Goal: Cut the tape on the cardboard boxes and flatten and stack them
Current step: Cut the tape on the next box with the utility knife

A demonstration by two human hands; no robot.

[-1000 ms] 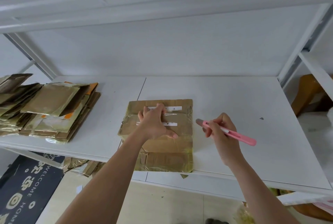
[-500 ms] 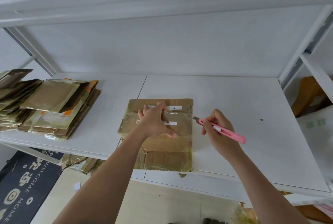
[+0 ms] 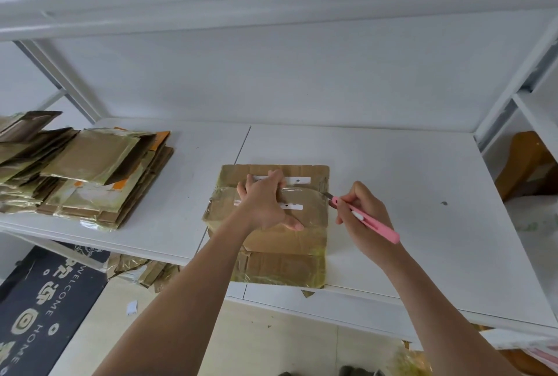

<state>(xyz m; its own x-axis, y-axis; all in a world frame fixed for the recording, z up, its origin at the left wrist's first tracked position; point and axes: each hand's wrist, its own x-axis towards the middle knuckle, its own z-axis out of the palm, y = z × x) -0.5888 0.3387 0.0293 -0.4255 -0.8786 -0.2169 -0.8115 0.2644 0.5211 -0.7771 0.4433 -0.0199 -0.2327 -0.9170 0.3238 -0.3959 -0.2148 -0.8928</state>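
A taped cardboard box (image 3: 305,215), shiny with yellowish tape and white labels, lies on the white shelf (image 3: 407,182) near its front edge. My left hand (image 3: 265,203) presses flat on top of the box, fingers spread toward its far edge. My right hand (image 3: 362,215) grips a pink utility knife (image 3: 367,220) like a pen. The blade tip touches the box's right edge, near the far corner. A stack of flattened boxes (image 3: 87,173) sits on the shelf at the left.
The shelf's white uprights (image 3: 513,79) rise at the back right, with another shelf board overhead. More flattened cardboard (image 3: 142,270) lies on the floor below the shelf, next to a dark welcome mat (image 3: 42,306). A brown object (image 3: 528,164) sits beyond the right upright.
My right hand has moved left with the knife, bringing the blade from beside the box to its right edge. My left hand has stayed pressed on the box.
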